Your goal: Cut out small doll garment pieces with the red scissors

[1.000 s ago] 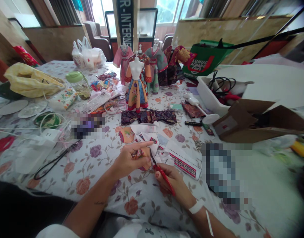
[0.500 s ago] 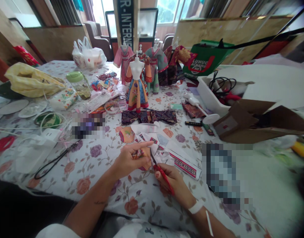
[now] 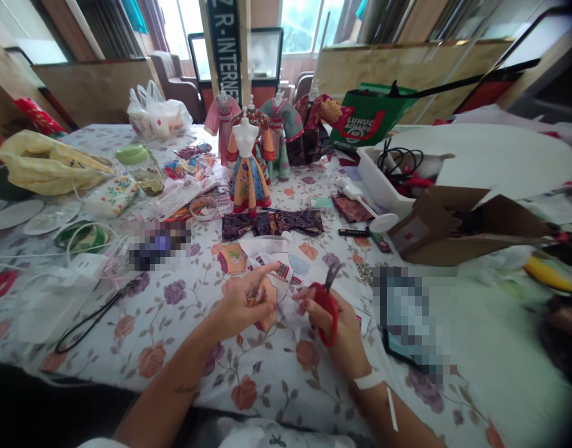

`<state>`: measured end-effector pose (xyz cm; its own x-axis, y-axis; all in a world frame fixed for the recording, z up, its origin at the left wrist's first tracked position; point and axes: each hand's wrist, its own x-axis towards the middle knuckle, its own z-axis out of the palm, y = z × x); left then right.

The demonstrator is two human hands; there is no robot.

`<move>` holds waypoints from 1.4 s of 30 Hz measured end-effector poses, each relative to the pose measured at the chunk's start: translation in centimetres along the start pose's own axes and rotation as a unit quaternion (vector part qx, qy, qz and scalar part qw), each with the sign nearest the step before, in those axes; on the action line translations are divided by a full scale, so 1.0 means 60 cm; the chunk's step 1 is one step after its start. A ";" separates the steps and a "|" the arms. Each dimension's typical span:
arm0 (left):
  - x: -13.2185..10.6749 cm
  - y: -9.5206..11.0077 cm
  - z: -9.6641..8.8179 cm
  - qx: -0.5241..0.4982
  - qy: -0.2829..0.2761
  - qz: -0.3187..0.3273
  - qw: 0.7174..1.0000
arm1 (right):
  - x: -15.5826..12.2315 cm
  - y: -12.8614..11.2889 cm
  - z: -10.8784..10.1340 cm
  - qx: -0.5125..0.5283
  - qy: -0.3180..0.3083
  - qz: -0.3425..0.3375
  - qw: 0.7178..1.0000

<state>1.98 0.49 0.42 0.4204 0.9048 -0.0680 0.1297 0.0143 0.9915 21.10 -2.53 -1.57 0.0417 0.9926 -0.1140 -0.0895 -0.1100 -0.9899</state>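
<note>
My left hand (image 3: 234, 311) is closed in a pinch on an orange printed fabric piece (image 3: 267, 318) with a flower motif and a white margin. Its index finger points out over the piece. In my right hand (image 3: 344, 333) are red-handled scissors (image 3: 331, 311), their blades tilted up and away from the fabric. The right fingertips are beside a white scrap (image 3: 292, 310); whether they grip it I cannot tell. Just beyond my hands lie another orange cut piece (image 3: 233, 257) and several white-edged scraps. A dark patterned fabric strip (image 3: 290, 223) lies behind them.
Small dress forms, including one in an orange and blue skirt (image 3: 249, 183), stand at the back. A brown cardboard box (image 3: 421, 233) and white foam box (image 3: 367, 177) are at right. White power strip (image 3: 45, 305), cables and a lidded jar (image 3: 140, 171) sit at left.
The scissors have come away from the fabric and swung upward in my right hand, blades now pointing up. My left hand still holds the orange piece. The view has shifted slightly right.
</note>
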 end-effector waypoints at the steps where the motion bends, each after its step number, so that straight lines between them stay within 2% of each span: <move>1: -0.001 0.000 0.002 -0.001 -0.026 0.004 1.000 | 0.002 -0.005 -0.001 0.006 0.011 -0.009 1.000; 4: -0.006 -0.001 0.009 -0.014 -0.095 0.004 0.995 | 0.005 -0.011 0.001 0.027 -0.015 -0.005 1.000; 6: -0.007 -0.005 0.012 -0.028 -0.116 -0.011 0.993 | 0.004 -0.010 0.003 0.027 -0.048 0.002 0.999; 10: -0.007 -0.013 0.012 -0.044 -0.127 -0.043 0.990 | 0.003 -0.003 0.005 0.025 -0.082 0.031 0.996; 15: -0.008 -0.007 0.011 -0.019 -0.155 -0.023 0.987 | 0.006 0.002 0.006 0.023 -0.109 0.044 0.993; 19: -0.008 -0.007 0.008 0.019 -0.147 0.005 0.989 | 0.006 0.001 0.006 0.033 -0.102 0.037 0.994; 24: -0.003 -0.022 -0.008 -0.038 -0.149 -0.025 0.988 | 0.005 -0.001 0.004 0.023 -0.096 0.027 0.995; 26: 0.001 -0.025 -0.019 -0.062 -0.131 -0.026 0.989 | 0.006 0.001 0.002 0.027 -0.087 0.031 0.995; 29: 0.010 -0.025 -0.032 -0.085 -0.075 -0.023 0.993 | 0.008 0.005 0.001 0.032 -0.068 0.041 0.996; 32: 0.019 -0.024 -0.036 -0.115 0.015 -0.005 0.993 | 0.007 0.009 0.004 0.025 -0.055 0.046 0.997; 35: 0.027 -0.024 -0.032 -0.182 0.093 0.032 0.978 | 0.005 0.013 0.010 0.009 -0.037 0.055 0.998; 39: 0.032 -0.027 -0.030 -0.306 0.071 0.032 0.949 | 0.006 0.014 0.012 0.044 -0.009 0.071 0.996; 41: 0.034 -0.032 -0.032 -0.282 0.078 0.038 0.955 | 0.007 0.011 0.010 0.092 -0.005 0.081 0.992; 42: 0.036 -0.035 -0.033 -0.227 0.096 0.040 0.968 | 0.008 0.008 0.010 0.116 -0.009 0.086 0.989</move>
<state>0.85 3.23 -1.61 0.2322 0.9726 -0.0106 -0.3225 0.0872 0.9425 20.48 -2.10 -2.06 -0.0123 0.9612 -0.2757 -0.3205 -0.2649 -0.9094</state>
